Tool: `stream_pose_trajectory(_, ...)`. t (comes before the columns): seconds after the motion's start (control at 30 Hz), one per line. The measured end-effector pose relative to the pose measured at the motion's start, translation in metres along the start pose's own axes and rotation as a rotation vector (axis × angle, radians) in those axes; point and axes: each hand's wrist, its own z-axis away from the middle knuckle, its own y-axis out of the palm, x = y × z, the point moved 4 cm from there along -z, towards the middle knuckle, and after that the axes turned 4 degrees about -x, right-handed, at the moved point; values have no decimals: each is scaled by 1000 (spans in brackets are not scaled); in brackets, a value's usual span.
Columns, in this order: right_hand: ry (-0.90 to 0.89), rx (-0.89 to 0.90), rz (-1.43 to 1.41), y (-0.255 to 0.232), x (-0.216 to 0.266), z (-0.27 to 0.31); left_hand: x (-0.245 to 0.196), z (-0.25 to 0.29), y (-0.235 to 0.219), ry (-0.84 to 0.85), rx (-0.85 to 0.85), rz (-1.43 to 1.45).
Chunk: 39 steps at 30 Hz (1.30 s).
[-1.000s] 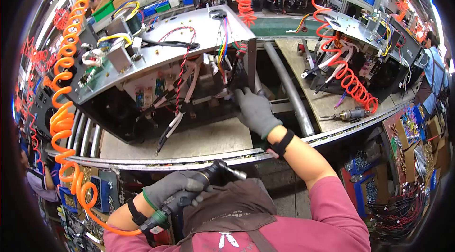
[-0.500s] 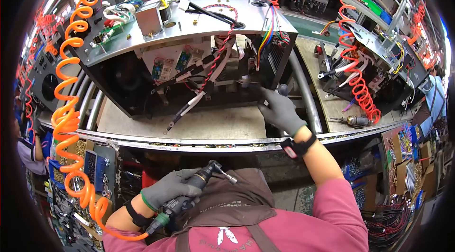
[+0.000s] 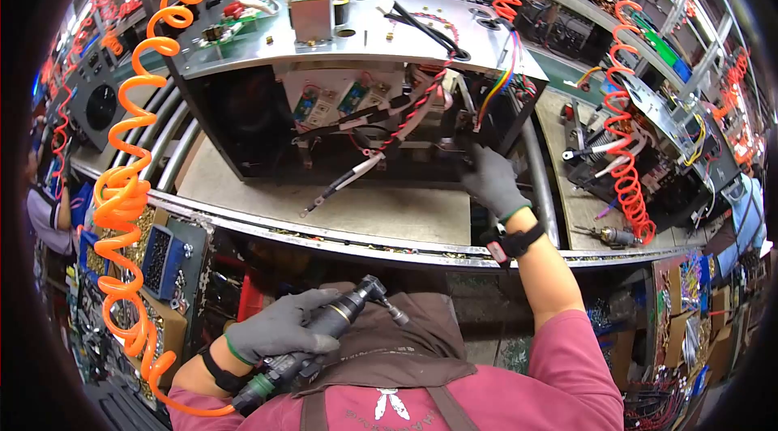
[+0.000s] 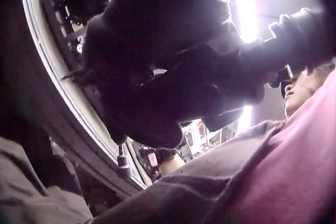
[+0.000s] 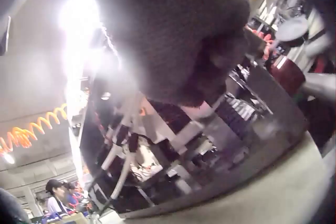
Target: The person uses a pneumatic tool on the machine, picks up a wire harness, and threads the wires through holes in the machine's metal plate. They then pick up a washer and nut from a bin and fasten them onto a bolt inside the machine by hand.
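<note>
Left hand (image 3: 279, 330) at 7 o'clock, still wrapped round the angle-head air driver (image 3: 331, 322); socket end over the apron (image 3: 413, 338). Bench rail (image 3: 365, 245) runs past beyond it. Right hand (image 3: 494, 181) at 3, fingertips now in the dark by the chassis's lower right front; was back off that edge half a second ago. Can't tell if they grip. Bare strip of base board (image 3: 405, 216) in front of the open-front chassis (image 3: 373, 38), 12 o'clock; lugged cable (image 3: 339, 184) hangs over it towards 8. Gap with roller (image 3: 536, 172) right of chassis. Orange coil hose (image 3: 120, 204) at 9. Second chassis (image 3: 668, 147) at 2. Everything's slid right in view.
</note>
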Motion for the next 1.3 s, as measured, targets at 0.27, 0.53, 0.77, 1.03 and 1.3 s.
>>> stream_pose_trajectory(0.27,73,-681,-382,-119,8,22,-25,62,-24,3,-264,176)
stream_pose_trajectory(0.53,195,-516,57,-113,19,-6,-39,75,-20,5,-92,238)
stream_pose_trajectory(0.77,90,-483,-41,-119,32,-14,-35,64,-16,256,200,-99)
stream_pose_trajectory(1.03,48,-366,-231,-108,62,-29,-38,78,-7,-25,211,-28)
stream_pose_trajectory(1.3,-5,-337,23,-70,122,-59,-13,117,-18,103,-205,76)
